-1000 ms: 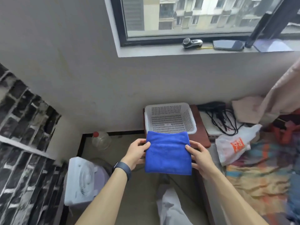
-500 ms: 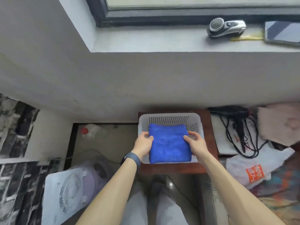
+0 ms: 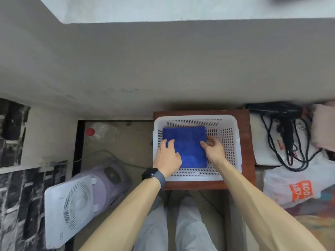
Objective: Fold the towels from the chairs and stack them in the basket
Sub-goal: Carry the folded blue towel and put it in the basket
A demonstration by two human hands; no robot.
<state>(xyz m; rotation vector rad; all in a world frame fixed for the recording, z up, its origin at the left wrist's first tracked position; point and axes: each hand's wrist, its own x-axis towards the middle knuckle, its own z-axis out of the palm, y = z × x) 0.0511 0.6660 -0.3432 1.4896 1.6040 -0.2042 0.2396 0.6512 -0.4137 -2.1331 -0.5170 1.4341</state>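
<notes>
Lowered since before into the white perforated plastic basket, the folded blue terry towel lies flat between the hands, long side pointing forward. The left hand rests loose on it and the right hand pinches its edge.

You have one blue towel, one white basket and one brown table in front of you. You see two hands, your left hand and your right hand, and just one dark watch across the two wrists. Around you, count one white fan, one clear bottle with a single red cap, one black hair dryer, one white plastic bag and one pink cloth.
</notes>
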